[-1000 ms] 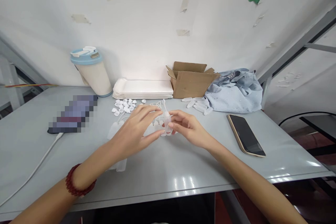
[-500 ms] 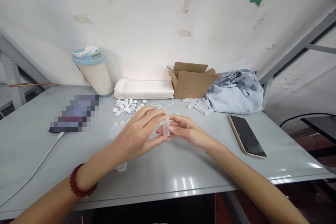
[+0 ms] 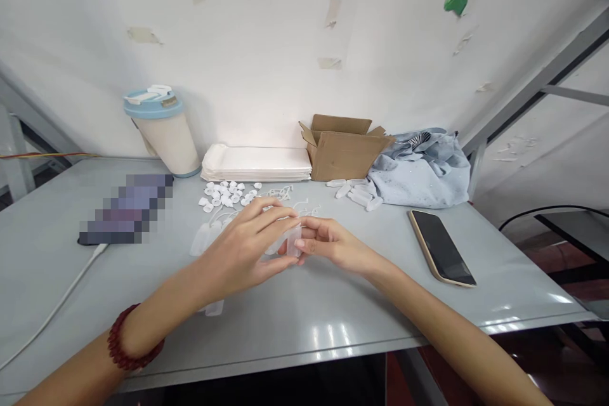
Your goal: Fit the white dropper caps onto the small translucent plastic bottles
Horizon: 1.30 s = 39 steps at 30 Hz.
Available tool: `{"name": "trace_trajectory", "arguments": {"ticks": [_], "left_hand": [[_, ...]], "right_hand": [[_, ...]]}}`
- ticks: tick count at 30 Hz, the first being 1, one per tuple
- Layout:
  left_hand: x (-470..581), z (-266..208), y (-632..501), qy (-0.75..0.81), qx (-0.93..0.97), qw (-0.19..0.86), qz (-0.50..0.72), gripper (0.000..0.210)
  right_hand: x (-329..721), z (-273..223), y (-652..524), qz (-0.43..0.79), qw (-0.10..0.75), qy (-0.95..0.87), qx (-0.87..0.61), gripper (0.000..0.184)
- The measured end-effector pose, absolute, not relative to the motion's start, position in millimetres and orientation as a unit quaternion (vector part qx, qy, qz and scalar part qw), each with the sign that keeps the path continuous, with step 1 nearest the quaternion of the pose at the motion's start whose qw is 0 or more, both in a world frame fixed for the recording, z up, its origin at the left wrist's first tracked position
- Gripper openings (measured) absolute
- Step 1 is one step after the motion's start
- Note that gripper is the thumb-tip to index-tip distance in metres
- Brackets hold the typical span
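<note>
Over the middle of the table both hands meet at a small translucent plastic tube [image 3: 294, 242], held upright. My right hand [image 3: 335, 245] pinches its right side, with the thumb on the front and the other fingers partly behind. My left hand [image 3: 247, 241] arches over from the left, its fingertips at the top of the tube and its thumb at the bottom. Behind and below my left hand lie more translucent tubes [image 3: 200, 241], partly hidden. Thin white cords [image 3: 280, 192] and a group of small white caps [image 3: 223, 193] lie just beyond the hands.
At the back stand a cream tumbler [image 3: 166, 139], stacked white packets [image 3: 261, 162], an open cardboard box [image 3: 347, 155] and a crumpled blue cloth [image 3: 423, 174]. Several tubes [image 3: 361, 193] lie before the box. Phones lie left [image 3: 128, 209] and right [image 3: 442, 247], the left one cabled.
The whole view has shifted slightly, so things appear a little further left and lower. Both hands stay at the same tube, with only slight finger movement.
</note>
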<state>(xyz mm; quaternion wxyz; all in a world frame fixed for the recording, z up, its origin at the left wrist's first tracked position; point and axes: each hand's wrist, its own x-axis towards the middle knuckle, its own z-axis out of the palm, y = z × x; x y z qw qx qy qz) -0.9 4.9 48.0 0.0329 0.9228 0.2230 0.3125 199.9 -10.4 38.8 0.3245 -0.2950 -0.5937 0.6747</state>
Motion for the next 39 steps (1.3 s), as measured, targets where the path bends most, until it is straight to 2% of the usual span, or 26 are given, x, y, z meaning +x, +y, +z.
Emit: {"name": "trace_trajectory", "arguments": {"ticks": [9,21,39], "left_hand": [[-39.5,27.9,-30.8,0.321,0.911,0.097,0.239,0.045],[-80.5,2.1,-50.6,0.363,0.908,0.087,0.189,0.044],[-86.4,5.6,-39.2,0.369,0.912,0.077,0.161,0.044]], "right_hand": [[202.5,37.6,-13.7,0.660,0.265,-0.606,-0.357,0.031],[205.9,41.4,-10.0,0.621,0.287,-0.618,-0.387,0.029],[208.2,42.4,-9.3,0.599,0.296,-0.633,-0.391,0.019]]}}
